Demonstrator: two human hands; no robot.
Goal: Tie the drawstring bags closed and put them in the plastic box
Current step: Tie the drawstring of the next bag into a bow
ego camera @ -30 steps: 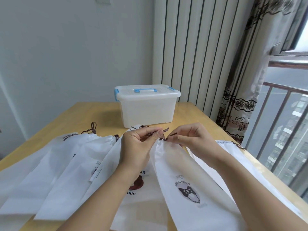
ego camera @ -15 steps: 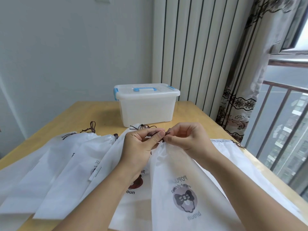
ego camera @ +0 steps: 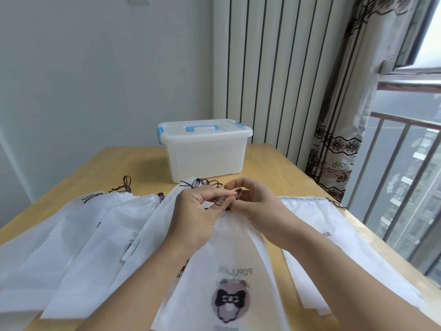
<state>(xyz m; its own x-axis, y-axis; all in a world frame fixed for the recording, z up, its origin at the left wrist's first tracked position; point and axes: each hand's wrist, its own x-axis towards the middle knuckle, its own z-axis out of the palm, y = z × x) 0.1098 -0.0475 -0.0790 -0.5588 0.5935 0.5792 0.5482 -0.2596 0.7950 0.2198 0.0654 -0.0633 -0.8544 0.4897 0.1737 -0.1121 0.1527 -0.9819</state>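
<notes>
Pinching the dark drawstring [ego camera: 229, 199] at the gathered bag [ego camera: 229, 271] mouth, left hand [ego camera: 198, 218] and right hand [ego camera: 260, 209] fingers grip cord; thin cord may slip (knot loosens).

bag mouth [ego camera: 228, 212] hidden by hands, knot indistinct

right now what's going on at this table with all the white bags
A person is tying a white drawstring bag shut. The left hand and right hand both pinch its dark cord at the gathered neck. Several other white bags lie spread flat on the wooden table. The plastic box stands behind them with its lid on; whether it holds any bags cannot be told.
</notes>
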